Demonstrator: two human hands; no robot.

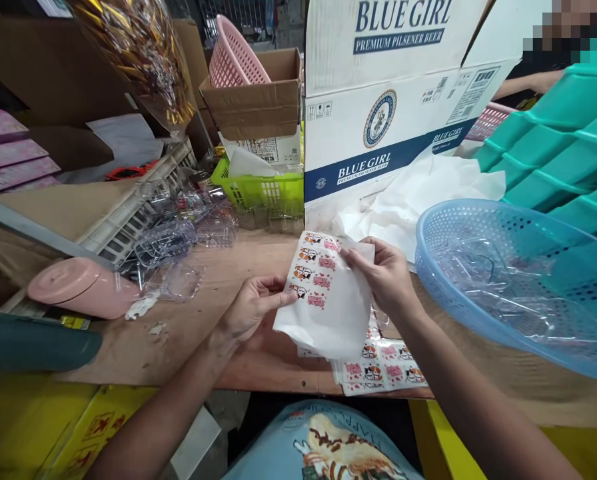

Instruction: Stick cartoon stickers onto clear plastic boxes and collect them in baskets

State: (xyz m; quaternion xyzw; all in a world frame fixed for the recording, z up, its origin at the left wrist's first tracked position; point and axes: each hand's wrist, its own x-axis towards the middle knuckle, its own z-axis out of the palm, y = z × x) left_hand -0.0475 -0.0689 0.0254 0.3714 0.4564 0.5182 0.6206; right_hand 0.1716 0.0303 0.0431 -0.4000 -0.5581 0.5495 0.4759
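Note:
Between my two hands a white sticker sheet is held up over the table, with printed cartoon animals and pink lettering on its left part. My left hand pinches its left edge between thumb and fingers. At the upper right, my right hand has thumb and fingers closed on the same sheet. Below it, near the table's front edge, lie more printed sticker sheets, partly covered by the held one and my right arm.
To the right stands a blue perforated basket holding clear plastic pieces, beside stacked teal bins. Crumpled white paper lies before a beer carton. Clear plastic cases and a pink bottle lie left. Another person's arm shows upper right.

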